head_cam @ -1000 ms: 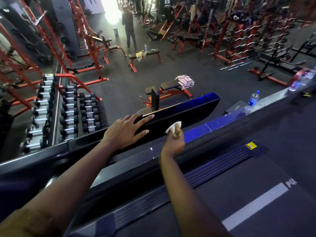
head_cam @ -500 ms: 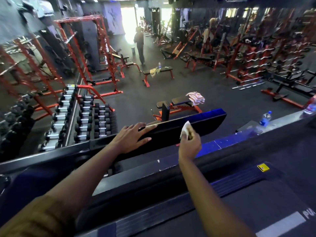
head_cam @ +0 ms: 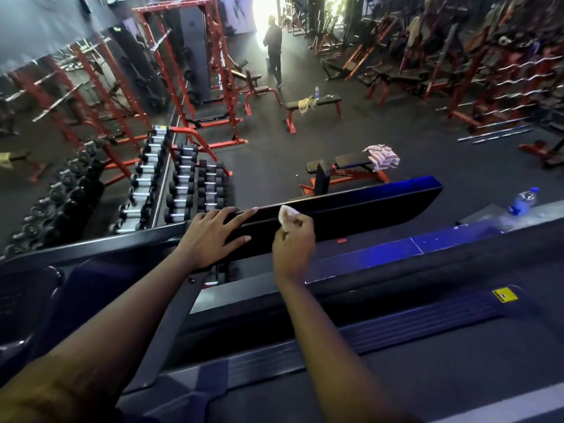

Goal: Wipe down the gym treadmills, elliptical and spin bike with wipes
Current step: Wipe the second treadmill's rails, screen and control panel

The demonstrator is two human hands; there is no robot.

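**Wipe at the top edge of the treadmill's long panel**

Head view: the right hand [head_cam: 293,239] has its fingers curled tight on a white wipe [head_cam: 287,213], which it presses to the upper edge of the dark panel [head_cam: 366,209] at the middle of the frame. The panel's long axis runs from centre left up to the blue-lit end at centre right, so most of its length lies to the right of the wipe, and the right hand is the nearer one for it. The left hand [head_cam: 213,236] lies flat with its fingers spread on the panel, just left of the wipe. Against a second ago, the wipe sits higher on the panel and closer to the left hand, which is placed as before.
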